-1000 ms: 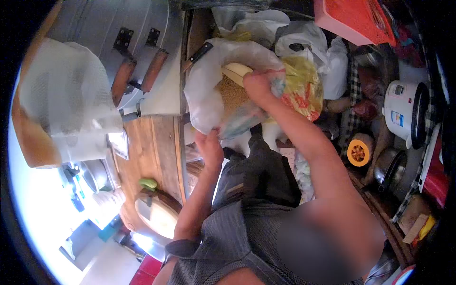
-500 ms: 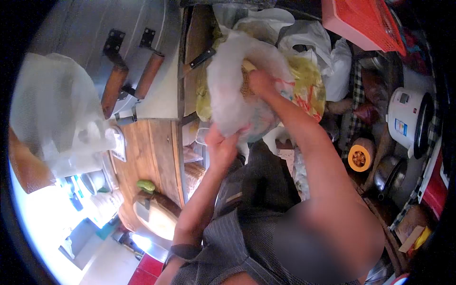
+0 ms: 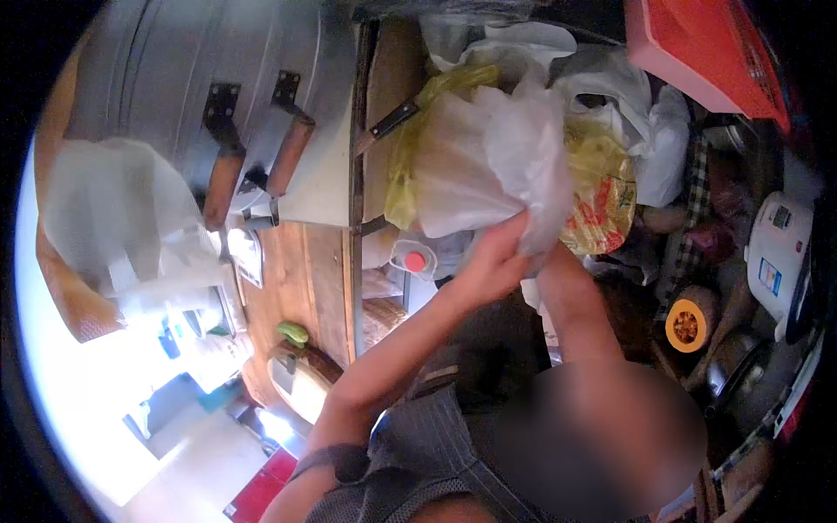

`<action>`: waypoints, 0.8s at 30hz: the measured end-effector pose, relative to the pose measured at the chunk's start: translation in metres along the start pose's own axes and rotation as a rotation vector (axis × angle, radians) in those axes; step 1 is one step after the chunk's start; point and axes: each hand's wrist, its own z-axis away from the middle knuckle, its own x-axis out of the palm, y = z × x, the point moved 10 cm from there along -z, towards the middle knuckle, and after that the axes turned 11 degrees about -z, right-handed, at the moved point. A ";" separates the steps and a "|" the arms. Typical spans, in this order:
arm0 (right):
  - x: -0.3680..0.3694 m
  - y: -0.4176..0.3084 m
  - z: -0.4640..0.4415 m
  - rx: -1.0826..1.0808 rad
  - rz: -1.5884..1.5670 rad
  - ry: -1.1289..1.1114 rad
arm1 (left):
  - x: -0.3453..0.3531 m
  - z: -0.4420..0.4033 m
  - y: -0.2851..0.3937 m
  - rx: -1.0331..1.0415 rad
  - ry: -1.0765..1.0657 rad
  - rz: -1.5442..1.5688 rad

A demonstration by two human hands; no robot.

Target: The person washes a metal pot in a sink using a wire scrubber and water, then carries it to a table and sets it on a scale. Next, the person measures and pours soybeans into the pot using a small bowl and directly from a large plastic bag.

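Observation:
A whitish translucent plastic bag (image 3: 488,166) spreads in front of me, its upper part gathered to the right. My left hand (image 3: 495,266) has its fingers closed on the lower right edge of this bag. Close beside it, my right hand (image 3: 554,260) shows only near the wrist; the bag's film covers its fingers, so their grip is hidden. What the bag contains is out of sight. Yellow plastic bags lie around it, one with red print (image 3: 602,209) on the right. A knife with a black handle (image 3: 395,119) stands at the wooden edge on the left.
A pumpkin cut open (image 3: 689,326) and a white rice cooker (image 3: 776,257) are on the right. Above them is a red plastic basket (image 3: 697,52). A red-capped bottle (image 3: 415,261) stands below the bag. Green vegetables (image 3: 292,333) lie on the wooden counter (image 3: 324,288).
My right hand has come out of the bag's opening and down beside my left hand. My left hand has moved right with the bag's edge, and the opening with brown contents is now covered.

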 end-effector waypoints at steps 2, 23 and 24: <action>0.000 0.005 0.000 0.023 -0.075 -0.008 | -0.006 0.029 -0.019 -0.072 0.021 -0.002; 0.009 -0.067 0.098 -0.039 0.059 0.076 | -0.126 0.192 -0.107 -0.435 0.736 0.270; 0.007 -0.089 0.118 0.004 0.066 0.092 | -0.127 0.196 -0.116 -0.428 0.747 0.281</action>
